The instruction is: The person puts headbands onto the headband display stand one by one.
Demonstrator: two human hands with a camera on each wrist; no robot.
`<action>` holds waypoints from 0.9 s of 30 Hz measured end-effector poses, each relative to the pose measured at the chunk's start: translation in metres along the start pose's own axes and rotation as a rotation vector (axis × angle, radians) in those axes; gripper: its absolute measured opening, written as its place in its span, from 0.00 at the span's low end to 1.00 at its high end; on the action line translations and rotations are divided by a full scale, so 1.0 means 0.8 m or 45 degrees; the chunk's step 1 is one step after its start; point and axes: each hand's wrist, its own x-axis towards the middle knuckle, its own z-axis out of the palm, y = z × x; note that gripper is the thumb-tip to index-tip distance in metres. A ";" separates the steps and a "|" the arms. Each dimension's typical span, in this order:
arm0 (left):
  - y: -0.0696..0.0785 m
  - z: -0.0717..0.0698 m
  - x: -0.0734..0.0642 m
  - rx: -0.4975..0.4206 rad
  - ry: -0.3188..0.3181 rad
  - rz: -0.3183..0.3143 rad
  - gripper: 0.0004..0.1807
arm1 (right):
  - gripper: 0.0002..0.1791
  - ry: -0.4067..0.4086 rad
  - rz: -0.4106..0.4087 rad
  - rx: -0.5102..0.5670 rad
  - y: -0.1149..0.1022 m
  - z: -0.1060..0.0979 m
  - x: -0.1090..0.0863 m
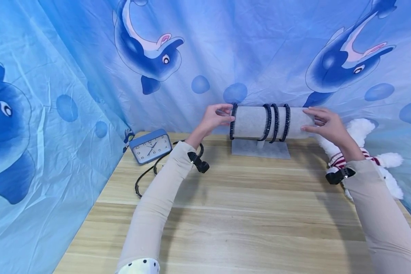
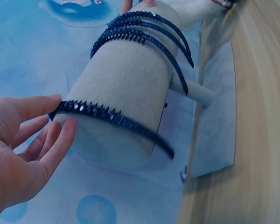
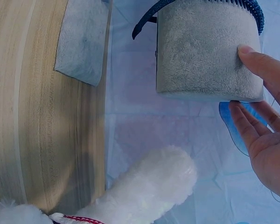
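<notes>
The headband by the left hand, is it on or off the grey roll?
On: the headband arches over the grey roll at one end, apart from the three other headbands.

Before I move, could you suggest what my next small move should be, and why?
I would probably ease the leftmost headband slightly inward along the grey roll: it sits at the roll's end, apart from the other three headbands. Your left grip touches it, and your right grip is on the opposite end, which may help steady things.
</notes>
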 end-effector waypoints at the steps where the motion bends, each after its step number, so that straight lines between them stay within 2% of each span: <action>1: 0.002 -0.002 0.000 0.040 -0.012 0.014 0.29 | 0.37 0.000 0.001 -0.005 0.000 0.000 0.000; 7: 0.016 -0.010 0.000 0.343 -0.095 0.109 0.33 | 0.36 -0.003 0.002 -0.011 0.001 -0.001 0.003; 12: 0.022 -0.011 0.006 0.498 -0.135 0.120 0.32 | 0.36 -0.006 0.008 -0.004 0.001 0.000 0.004; 18: 0.029 -0.007 0.009 0.597 -0.155 0.131 0.31 | 0.36 -0.004 -0.011 0.002 -0.001 0.000 0.001; 27: 0.036 0.004 0.015 0.673 -0.169 0.121 0.31 | 0.37 -0.021 0.003 0.013 -0.002 -0.001 -0.001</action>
